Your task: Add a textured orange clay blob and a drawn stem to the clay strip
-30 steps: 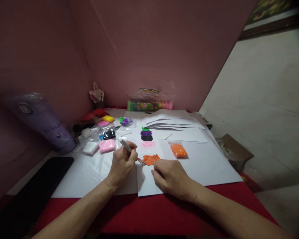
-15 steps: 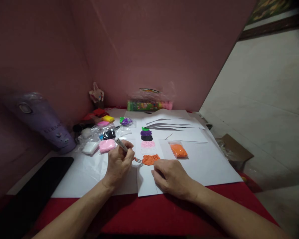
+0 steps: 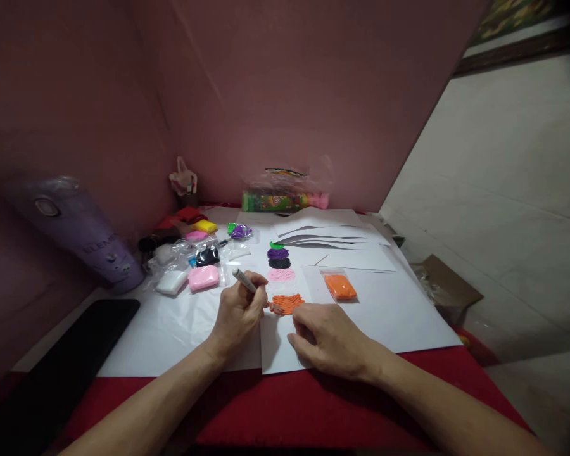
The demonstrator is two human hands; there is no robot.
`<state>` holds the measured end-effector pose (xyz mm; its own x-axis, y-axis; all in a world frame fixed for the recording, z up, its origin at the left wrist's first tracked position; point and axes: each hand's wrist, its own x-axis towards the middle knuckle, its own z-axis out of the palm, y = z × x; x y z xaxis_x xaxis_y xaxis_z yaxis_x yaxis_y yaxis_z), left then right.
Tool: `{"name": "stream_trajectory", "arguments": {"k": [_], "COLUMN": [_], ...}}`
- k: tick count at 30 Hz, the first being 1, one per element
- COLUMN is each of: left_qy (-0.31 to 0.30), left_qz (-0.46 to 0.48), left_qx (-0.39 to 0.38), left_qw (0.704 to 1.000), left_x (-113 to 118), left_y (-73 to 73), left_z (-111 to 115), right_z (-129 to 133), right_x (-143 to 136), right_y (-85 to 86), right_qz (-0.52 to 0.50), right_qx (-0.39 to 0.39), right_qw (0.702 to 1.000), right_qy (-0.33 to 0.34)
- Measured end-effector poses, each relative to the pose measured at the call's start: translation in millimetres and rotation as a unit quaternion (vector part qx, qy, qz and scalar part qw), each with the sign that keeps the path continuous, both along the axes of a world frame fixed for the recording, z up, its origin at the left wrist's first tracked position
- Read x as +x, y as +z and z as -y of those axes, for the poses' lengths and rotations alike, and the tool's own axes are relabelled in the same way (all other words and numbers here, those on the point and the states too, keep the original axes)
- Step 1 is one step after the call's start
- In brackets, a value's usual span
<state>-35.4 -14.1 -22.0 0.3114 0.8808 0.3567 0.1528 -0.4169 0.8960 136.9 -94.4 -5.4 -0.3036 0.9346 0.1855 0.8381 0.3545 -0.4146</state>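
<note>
My left hand is closed round a small fork with a white-and-grey handle; its tines touch the left part of a ridged orange clay patch. This patch lies on a narrow white paper, below white, pink, black, purple and green clay pieces in a column. At the right edge of the orange patch rests my right hand, its fingers curled; whether they hold anything is hidden. A bag of orange clay lies beyond it.
Bagged clay packs, among them a pink one, lie at the left. A purple bottle and a black phone-like slab are farther left. Paper sheets and a green-pink package stand at the back. A toothpick lies right of the column.
My left hand has moved right with the fork, and the tines are now over the orange patch's left part. My right hand has stayed almost still.
</note>
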Motion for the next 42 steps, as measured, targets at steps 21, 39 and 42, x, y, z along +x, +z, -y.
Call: {"name": "stream_trajectory", "arguments": {"k": [21, 39, 42], "left_qy": [0.093, 0.091, 0.101], "left_qz": [0.026, 0.000, -0.003], "left_qx": [0.027, -0.002, -0.002], "left_qw": [0.995, 0.996, 0.995], "left_x": [-4.4, -0.9, -1.4], "left_y": [8.3, 3.4, 3.8], "left_z": [-3.6, -10.0, -10.5], "right_z": [0.0, 0.1, 0.6], "right_x": [1.4, 1.4, 1.5], "right_y": [-3.6, -3.8, -3.1], "right_qz": [-0.007, -0.008, -0.010], "right_qx": [0.000, -0.004, -0.009], "right_qw": [1.000, 1.000, 1.000], "right_qy": [0.002, -0.001, 0.001]}}
